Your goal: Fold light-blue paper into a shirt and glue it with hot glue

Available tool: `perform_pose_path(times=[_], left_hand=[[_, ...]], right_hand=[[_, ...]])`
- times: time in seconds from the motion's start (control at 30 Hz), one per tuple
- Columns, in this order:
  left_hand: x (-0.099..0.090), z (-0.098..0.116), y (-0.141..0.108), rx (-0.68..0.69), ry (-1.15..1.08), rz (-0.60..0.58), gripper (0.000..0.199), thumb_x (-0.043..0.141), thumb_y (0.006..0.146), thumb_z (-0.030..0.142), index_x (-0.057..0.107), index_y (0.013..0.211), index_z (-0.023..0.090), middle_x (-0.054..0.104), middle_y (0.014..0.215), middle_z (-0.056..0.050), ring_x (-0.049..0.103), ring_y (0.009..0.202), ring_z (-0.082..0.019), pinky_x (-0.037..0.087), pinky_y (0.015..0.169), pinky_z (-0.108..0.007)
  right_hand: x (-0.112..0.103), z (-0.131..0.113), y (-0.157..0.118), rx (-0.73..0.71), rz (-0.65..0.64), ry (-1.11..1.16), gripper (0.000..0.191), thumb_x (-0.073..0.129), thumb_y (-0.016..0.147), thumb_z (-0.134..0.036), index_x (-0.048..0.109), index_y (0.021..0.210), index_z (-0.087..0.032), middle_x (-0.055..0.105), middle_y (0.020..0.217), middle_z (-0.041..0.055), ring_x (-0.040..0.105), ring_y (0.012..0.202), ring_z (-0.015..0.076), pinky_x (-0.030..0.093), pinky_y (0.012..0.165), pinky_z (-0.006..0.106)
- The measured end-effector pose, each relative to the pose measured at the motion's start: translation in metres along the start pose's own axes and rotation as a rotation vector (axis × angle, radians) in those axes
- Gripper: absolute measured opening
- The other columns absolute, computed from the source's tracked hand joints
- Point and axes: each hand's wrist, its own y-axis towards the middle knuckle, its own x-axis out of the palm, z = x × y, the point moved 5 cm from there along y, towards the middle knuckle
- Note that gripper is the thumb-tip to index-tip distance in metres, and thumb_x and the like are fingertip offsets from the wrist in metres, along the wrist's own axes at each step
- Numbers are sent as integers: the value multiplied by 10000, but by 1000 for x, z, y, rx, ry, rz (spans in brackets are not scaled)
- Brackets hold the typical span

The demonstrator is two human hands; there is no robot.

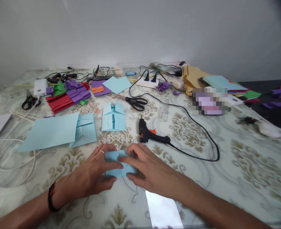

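A small folded light-blue paper (116, 171) lies on the patterned tablecloth at the lower middle, between my hands. My left hand (96, 168), with a ring and a dark wristband, grips its left side. On its right side and top my right hand (142, 165) has its fingers curled round the edge, one fingertip pressing near the centre. Beyond them lies another folded light-blue piece (113, 122) with a slit down its middle. To the left, a flat blue sheet (51, 132) overlaps a creased blue piece (86, 130).
A black glue gun (152, 135) with its looping cord lies right of centre. Black scissors (137, 102), a clear ruler (164, 109) and a power strip (147, 82) are farther back. Folded coloured papers (71, 95) and a white cable (34, 162) are at left.
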Motion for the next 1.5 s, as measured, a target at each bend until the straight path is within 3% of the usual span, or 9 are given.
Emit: perform_pose_path(times=[0.13,0.37,0.5,0.77,0.97,1.2,1.3,1.5], left_hand=[[0,1,-3,9,42,-3,402,697,845,106,605,1223,211,568,1281,-140,492,1326,-332,532,1055,-528],[1,-2,-4,-35,34,-34,371,703,858,121,582,1195,217,539,1299,-155,525,1278,-347,565,960,-502],[1,-4,-3,-50,-6,-9,338,707,862,132,585,1166,217,509,1309,-150,545,1234,-324,573,931,-454],[-2,-8,-4,-119,-70,-84,358,714,823,118,576,1137,218,491,1302,-122,577,1118,-275,565,904,-411],[-5,-12,-1,-179,-136,-66,354,712,802,51,550,1067,223,440,1328,-93,587,1043,-211,555,917,-385],[-5,-12,-1,-132,-98,-61,389,727,865,110,617,1205,264,434,1363,-102,560,1184,-263,546,1007,-430],[-6,-11,1,-111,-68,-56,308,739,872,152,650,1151,248,470,1334,-109,561,1206,-284,552,1016,-442],[-7,-10,0,-140,-61,-73,428,787,820,177,588,1190,262,408,1371,-99,559,1192,-280,561,1010,-455]], right_hand=[[0,1,0,-7,3,-22,358,708,929,-192,663,1278,-264,516,1196,92,520,1116,274,500,999,483],[2,0,0,3,-34,12,608,829,878,-329,576,1431,-313,504,1207,87,523,1141,286,493,1017,489],[0,-2,1,-1,-30,34,600,838,873,-334,582,1415,-305,499,1188,81,533,1124,273,500,1000,456],[2,-3,-1,-17,-72,-13,609,818,896,-333,566,1450,-360,511,1140,64,520,1033,260,489,951,443],[4,-12,-1,-193,-58,-86,546,786,928,-323,602,1440,-278,513,1078,78,511,1034,261,448,959,448],[3,-13,1,-140,-48,-83,443,781,933,-344,654,1343,-235,557,1089,78,550,1016,245,475,945,411],[0,-11,0,-153,3,-65,352,724,974,-312,652,1303,-207,593,1078,81,579,996,236,499,914,395],[-10,-6,-3,-187,148,-61,172,544,1072,-263,682,1153,-200,660,1006,56,626,912,196,514,834,349]])
